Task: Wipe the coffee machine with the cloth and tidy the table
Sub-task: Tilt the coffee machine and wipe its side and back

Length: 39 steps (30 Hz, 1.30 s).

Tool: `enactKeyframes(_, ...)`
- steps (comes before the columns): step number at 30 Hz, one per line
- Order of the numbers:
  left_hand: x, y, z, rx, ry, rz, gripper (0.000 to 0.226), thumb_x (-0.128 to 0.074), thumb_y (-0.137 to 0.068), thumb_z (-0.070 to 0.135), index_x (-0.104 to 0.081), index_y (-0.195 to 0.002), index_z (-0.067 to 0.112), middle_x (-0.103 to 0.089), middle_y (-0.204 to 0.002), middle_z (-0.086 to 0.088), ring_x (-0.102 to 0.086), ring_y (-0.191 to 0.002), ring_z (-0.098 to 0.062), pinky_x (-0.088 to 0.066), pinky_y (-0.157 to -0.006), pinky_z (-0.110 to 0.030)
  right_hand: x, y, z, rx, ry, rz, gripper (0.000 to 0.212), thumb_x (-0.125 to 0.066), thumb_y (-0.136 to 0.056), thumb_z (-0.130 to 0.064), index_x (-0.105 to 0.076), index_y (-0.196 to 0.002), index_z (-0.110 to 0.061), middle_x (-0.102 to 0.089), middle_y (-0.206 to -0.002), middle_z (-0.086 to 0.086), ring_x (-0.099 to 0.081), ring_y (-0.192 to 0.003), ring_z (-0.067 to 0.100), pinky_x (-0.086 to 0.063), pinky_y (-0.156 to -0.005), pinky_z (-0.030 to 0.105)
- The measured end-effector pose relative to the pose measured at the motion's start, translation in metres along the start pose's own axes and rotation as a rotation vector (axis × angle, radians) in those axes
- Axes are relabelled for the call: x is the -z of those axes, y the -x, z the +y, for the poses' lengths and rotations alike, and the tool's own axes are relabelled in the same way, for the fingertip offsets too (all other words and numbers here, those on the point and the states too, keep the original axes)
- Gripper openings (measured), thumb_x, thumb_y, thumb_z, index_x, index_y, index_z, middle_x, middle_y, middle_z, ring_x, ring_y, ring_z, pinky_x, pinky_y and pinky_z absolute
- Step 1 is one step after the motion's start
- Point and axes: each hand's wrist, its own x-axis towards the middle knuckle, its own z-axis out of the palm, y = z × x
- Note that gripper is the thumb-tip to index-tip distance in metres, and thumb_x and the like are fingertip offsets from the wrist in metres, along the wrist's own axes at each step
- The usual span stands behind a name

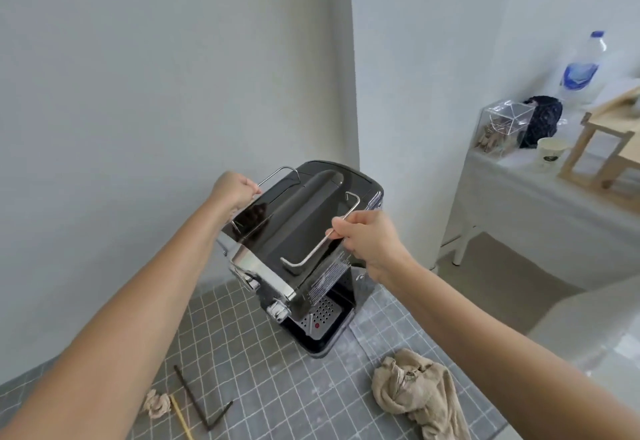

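Both hands hold the black coffee machine (304, 231) by its thin metal rails. The left hand (235, 193) has its grip closed on the far rail. The right hand (367, 242) has its grip closed on the near rail (322, 245). Below the right grip, the crumpled tan cloth (415, 391) lies on the grey checked surface (263, 387).

Table (263, 384) with a grey grid cover, set against a white wall.
The coffee machine (311, 259) stands at the back; a crumpled beige cloth (415, 391) lies near the right edge, and at the front left lie a dark bent rod (197, 401), a yellow stick (181, 419) and what may be a small rag (157, 403).
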Motion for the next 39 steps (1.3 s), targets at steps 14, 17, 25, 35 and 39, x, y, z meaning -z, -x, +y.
enactKeyframes(14, -0.029, -0.019, -0.021, -0.126, -0.154, -0.071, 0.023, -0.051, -0.095, 0.012, -0.072, -0.09, 0.001, -0.066, -0.089, -0.013, -0.057, -0.083, -0.024, -0.041, -0.078, -0.027, -0.022, 0.032, 0.034, -0.046, -0.095, 0.056, 0.019, -0.07, -0.088, -0.022, -0.075, -0.078, -0.007, -0.077, -0.075, -0.003, -0.044, -0.044, 0.002, -0.043, -0.054, 0.018)
enactKeyframes(17, -0.031, -0.012, -0.026, -0.175, -0.189, -0.04, 0.025, -0.05, -0.096, 0.014, -0.072, -0.096, 0.004, -0.07, -0.1, -0.016, -0.062, -0.098, -0.031, -0.041, -0.081, -0.028, -0.018, 0.035, 0.042, -0.003, -0.086, 0.03, 0.021, -0.068, -0.089, -0.023, -0.072, -0.075, -0.008, -0.078, -0.078, -0.004, -0.047, -0.045, 0.006, -0.042, -0.054, 0.017)
enactKeyframes(25, -0.047, 0.038, -0.009, -0.388, -0.399, -0.02, 0.046, -0.041, -0.098, 0.036, -0.044, -0.138, 0.013, -0.04, -0.142, -0.018, -0.036, -0.134, -0.032, -0.031, -0.109, -0.044, 0.029, 0.052, 0.121, 0.215, 0.329, -0.094, 0.02, -0.055, -0.098, -0.034, -0.069, -0.092, -0.02, -0.073, -0.074, -0.008, -0.058, -0.051, 0.0, -0.047, -0.054, 0.015)
enactKeyframes(35, -0.09, 0.115, 0.003, -0.689, -0.688, -0.401, 0.072, -0.012, -0.086, 0.072, 0.009, -0.149, 0.043, 0.015, -0.161, 0.012, 0.02, -0.146, -0.01, 0.012, -0.116, -0.052, 0.118, 0.053, 0.287, 0.251, 1.218, -0.602, 0.083, -0.044, -0.074, -0.082, -0.013, -0.147, -0.059, 0.017, -0.163, -0.002, 0.029, -0.146, 0.031, 0.03, -0.106, 0.05)
enactKeyframes(39, -0.093, 0.118, 0.005, -0.685, -0.693, -0.382, 0.065, -0.015, -0.091, 0.065, 0.001, -0.15, 0.043, 0.003, -0.161, 0.017, 0.016, -0.147, -0.006, 0.009, -0.117, -0.055, 0.124, 0.041, 0.294, 0.387, 1.211, -0.473, 0.082, -0.043, -0.069, -0.087, -0.027, -0.144, -0.057, -0.041, -0.151, 0.003, -0.04, -0.134, 0.034, -0.037, -0.105, 0.052)
